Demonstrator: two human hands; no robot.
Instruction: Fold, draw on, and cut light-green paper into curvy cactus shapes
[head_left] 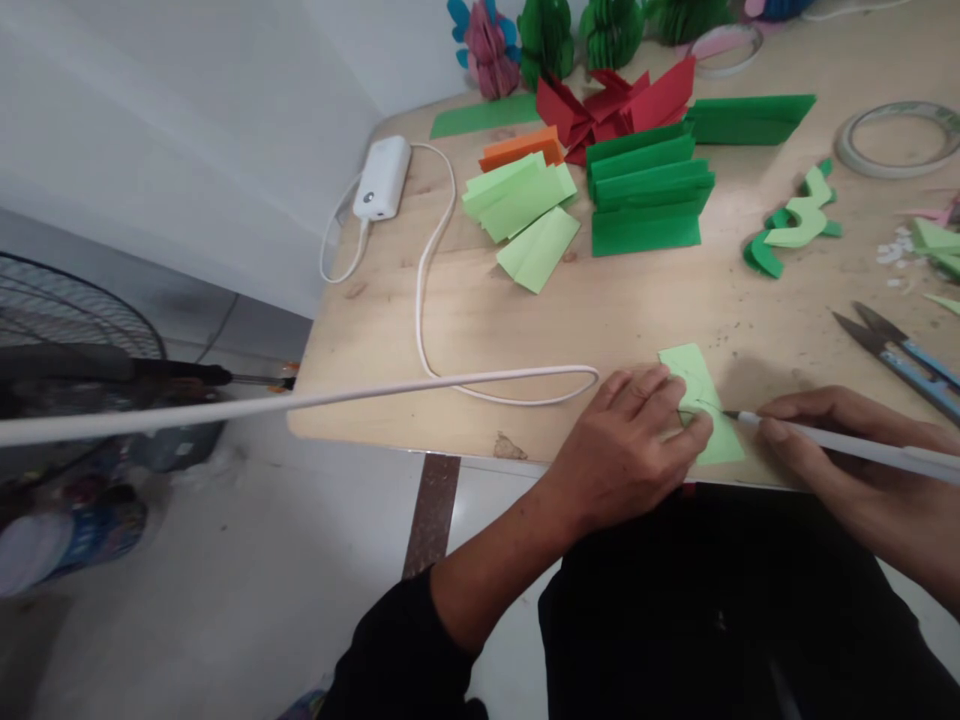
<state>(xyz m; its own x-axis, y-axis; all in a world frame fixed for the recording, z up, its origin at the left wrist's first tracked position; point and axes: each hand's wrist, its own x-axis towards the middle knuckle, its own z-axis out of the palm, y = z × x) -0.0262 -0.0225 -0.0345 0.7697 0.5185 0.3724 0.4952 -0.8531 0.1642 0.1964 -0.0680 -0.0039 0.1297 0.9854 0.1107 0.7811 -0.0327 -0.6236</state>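
A piece of light green paper (720,442) lies at the table's front edge, with thin dark curved lines on it. My left hand (634,440) presses it to the table, fingers bent and close together, covering its left part. In my right hand (847,450) is a white pen (862,443), pinched between thumb and fingers. The pen's dark tip meets the paper or hovers just over it, beside the drawn line. Part of the drawing is hidden under my left fingers.
Folded light green papers (517,205), green papers (649,195) and red papers (619,110) lie farther back. Blue-handled thread snips (907,355) and a tape roll (900,140) are at right. A white cable (427,290) runs from a power bank (382,178) across the left side.
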